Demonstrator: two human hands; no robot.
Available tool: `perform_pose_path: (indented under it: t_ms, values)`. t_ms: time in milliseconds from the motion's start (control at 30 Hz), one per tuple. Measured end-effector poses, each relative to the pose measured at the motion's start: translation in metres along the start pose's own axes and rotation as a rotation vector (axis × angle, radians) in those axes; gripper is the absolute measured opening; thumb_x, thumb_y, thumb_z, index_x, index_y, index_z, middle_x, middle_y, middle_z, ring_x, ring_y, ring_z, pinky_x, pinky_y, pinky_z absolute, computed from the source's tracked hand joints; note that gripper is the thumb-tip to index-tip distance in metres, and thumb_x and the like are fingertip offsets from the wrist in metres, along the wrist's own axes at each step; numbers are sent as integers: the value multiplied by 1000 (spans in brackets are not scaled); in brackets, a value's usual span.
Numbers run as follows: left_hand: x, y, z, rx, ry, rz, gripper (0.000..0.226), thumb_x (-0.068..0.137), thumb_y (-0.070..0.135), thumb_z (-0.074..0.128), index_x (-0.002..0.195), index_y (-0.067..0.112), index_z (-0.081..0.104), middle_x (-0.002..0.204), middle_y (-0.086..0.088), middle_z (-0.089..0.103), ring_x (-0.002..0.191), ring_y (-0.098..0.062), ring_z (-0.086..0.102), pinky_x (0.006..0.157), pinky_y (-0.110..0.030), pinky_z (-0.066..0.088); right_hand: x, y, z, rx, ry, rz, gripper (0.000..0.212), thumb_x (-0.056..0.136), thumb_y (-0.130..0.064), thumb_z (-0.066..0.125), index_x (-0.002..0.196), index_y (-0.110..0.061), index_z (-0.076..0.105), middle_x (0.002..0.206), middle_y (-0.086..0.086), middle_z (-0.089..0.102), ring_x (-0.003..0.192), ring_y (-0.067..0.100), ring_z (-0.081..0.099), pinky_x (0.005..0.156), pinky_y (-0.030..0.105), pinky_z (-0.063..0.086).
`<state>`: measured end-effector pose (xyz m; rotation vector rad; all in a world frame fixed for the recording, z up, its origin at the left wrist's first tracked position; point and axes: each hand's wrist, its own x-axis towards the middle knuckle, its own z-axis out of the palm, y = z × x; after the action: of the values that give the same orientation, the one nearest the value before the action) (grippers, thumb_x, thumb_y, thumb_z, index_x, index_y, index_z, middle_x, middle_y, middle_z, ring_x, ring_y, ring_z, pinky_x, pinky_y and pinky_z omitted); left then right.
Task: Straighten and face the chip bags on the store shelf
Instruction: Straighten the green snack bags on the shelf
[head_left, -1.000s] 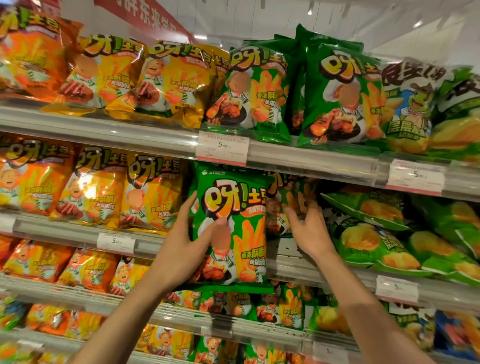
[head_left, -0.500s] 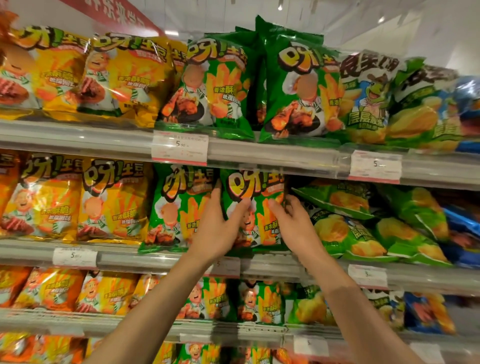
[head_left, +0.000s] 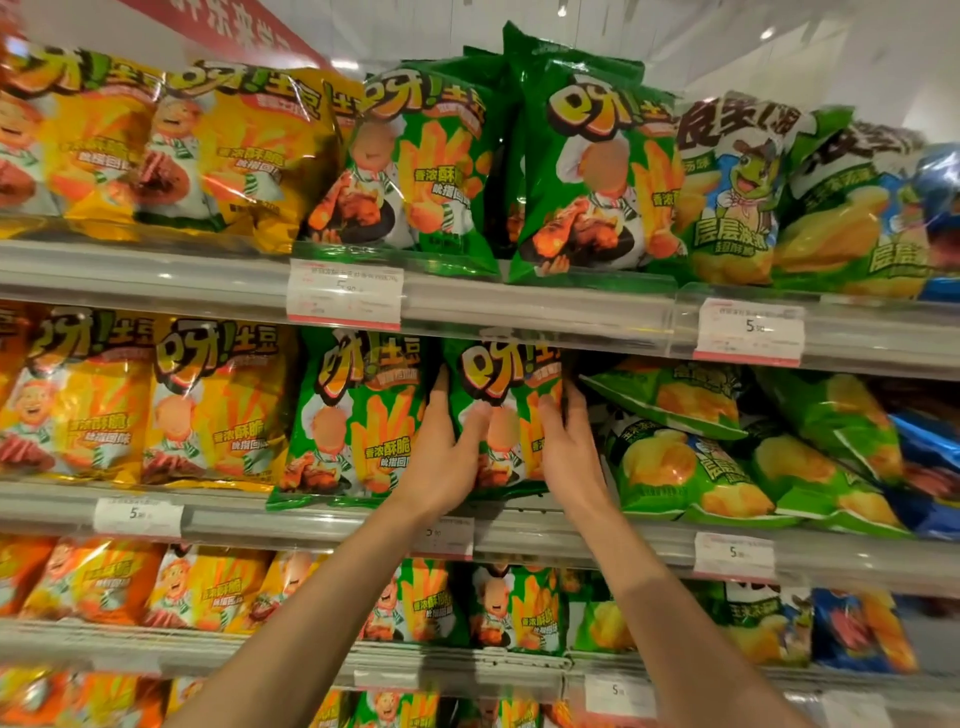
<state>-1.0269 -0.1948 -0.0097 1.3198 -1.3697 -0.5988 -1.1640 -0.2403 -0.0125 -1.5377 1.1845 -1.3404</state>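
Both hands hold one green bag (head_left: 501, 415) upright on the middle shelf (head_left: 311, 522). The left hand (head_left: 441, 462) grips its left edge, thumb across the front (fingers tucked behind). The right hand (head_left: 569, 447) clasps the right edge likewise. A second green bag (head_left: 353, 415) stands just beside it on the left; tilted light-green bags (head_left: 691, 447) lie to the right.
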Motion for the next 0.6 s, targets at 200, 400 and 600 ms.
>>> perform_pose_path:
  t_ms: [200, 400, 600]
  values:
    - [-12, 0, 2, 63, -59, 36, 59, 106, 36, 40, 153, 35, 5, 138, 34, 13, 129, 12, 15, 97, 7, 15, -12, 19, -3, -27, 12, 0, 29, 105, -46, 34, 135, -47, 35, 121, -14, 59, 111, 9, 60, 100, 44, 50]
    - [-31, -11, -14, 56, -92, 15, 76, 101, 40, 52, 160, 29, 4, 148, 28, 12, 136, 10, 17, 111, -14, 20, -12, 14, -6, -121, 55, -62, 48, 100, -54, 37, 146, -51, 26, 144, -7, 49, 127, 16, 53, 102, 52, 50]
    - [-46, -31, -64, 292, 228, 265, 35, 99, 29, 58, 134, 24, 55, 110, 9, 62, 92, 0, 60, 78, -25, 53, -23, 2, 1, -392, 78, -281, 78, 97, -55, 47, 158, -34, 4, 164, -11, 2, 151, 19, 17, 120, 38, 23]
